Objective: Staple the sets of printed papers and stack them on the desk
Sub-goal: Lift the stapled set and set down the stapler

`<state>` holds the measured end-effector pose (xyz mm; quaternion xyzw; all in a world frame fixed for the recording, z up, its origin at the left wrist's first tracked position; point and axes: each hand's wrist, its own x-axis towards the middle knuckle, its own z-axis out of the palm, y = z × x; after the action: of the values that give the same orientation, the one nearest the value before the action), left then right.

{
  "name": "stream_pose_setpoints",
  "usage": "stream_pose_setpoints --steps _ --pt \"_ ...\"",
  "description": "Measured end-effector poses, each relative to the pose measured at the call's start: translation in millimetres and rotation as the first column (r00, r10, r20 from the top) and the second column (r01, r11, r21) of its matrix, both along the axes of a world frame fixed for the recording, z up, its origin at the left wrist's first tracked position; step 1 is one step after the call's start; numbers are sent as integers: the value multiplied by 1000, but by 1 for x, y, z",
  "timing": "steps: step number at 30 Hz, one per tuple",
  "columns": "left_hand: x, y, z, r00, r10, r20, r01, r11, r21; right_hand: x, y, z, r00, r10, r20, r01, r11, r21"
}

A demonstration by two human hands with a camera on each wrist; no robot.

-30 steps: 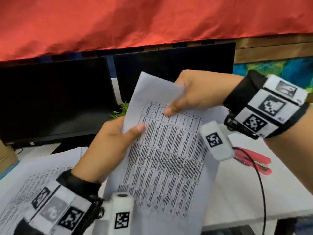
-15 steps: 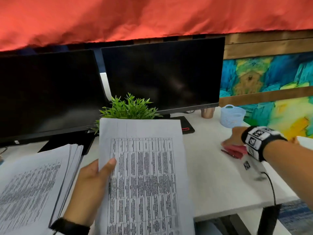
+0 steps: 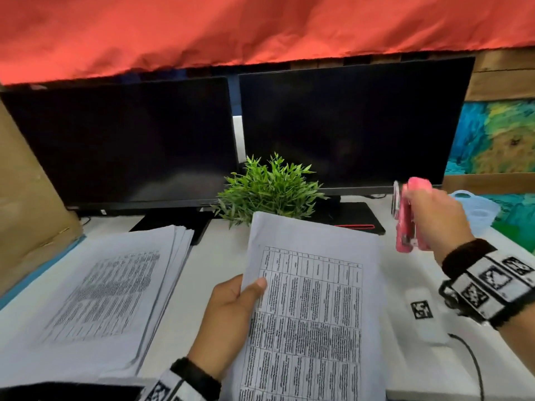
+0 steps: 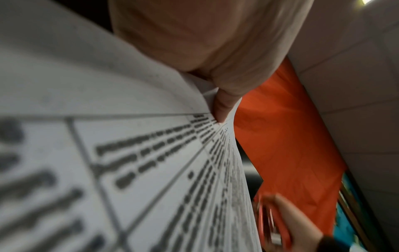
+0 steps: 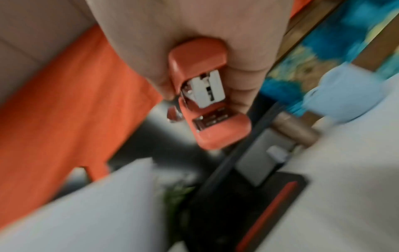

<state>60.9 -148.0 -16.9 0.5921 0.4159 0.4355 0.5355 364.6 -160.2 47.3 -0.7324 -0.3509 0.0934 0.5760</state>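
Holding the set (image 3: 312, 302) up off the counter (image 3: 214, 273) in our left hand (image 3: 228, 319), we had the thumb laid across its left margin and the other fingers curled behind, hidden by the sheets in the head view. The left wrist view showed the thumb (image 4: 222, 109) pressed flat on the print, so the pinch looked firm. Just beyond and to the right, our right hand (image 3: 437, 218) was wrapped round the stapler (image 3: 408, 224), lifted clear of the counter, mouth pointing up and away. From the right wrist view its mouth stood open, with nothing between the two halves yet.

As we judged it, the step was bringing stapler to paper. Doing it well meant squaring the sheets first, since only one hand steadied them and the top edge could fan. We needed to turn the stapler mouth toward a top corner, slide the corner fully in, then squeeze hard once. A shallow bite risked missing the back sheets.

Farther left, the pile (image 3: 95, 287) lay on the counter; we could not tell whether it was stapled or waiting.
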Motion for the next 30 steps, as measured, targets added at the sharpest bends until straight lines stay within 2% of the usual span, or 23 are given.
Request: stream_pose_setpoints --steps 1,3,5,6,10,13,16,21,26,28,30 --pt "2 -1 0 1000 -6 0 6 1000 -4 -20 2 12 997 59 -47 -52 989 142" --pt "5 -4 0 999 -32 5 33 999 -13 -58 5 32 976 190 -102 -131 897 422" --pt "7 -7 0 998 -59 6 59 998 -4 -90 6 42 953 284 -104 -169 786 595" --pt "8 -9 0 998 -67 5 67 998 0 -102 7 44 946 308 -98 -179 753 633" --pt "9 -16 1 995 -102 25 102 995 5 -140 14 36 899 416 -134 -242 729 640" --pt "8 -18 0 989 -140 46 140 990 11 -151 18 27 858 462 -223 -244 750 614" --pt "7 -19 -1 985 -165 41 163 985 48 -159 16 28 819 515 -252 -278 741 611" --pt "11 -18 -13 991 -127 -39 131 983 131 -174 19 33 857 478 -192 -313 780 543" --pt "10 -19 -18 982 -109 -155 144 960 238 -182 15 38 854 506 -123 -382 770 511" --pt "8 -15 -10 987 -93 -129 126 951 284 -184 13 36 845 510 -159 -376 779 502" --pt "8 -10 6 989 -135 -57 146 944 298 -184 12 34 857 486 -169 -345 786 513"
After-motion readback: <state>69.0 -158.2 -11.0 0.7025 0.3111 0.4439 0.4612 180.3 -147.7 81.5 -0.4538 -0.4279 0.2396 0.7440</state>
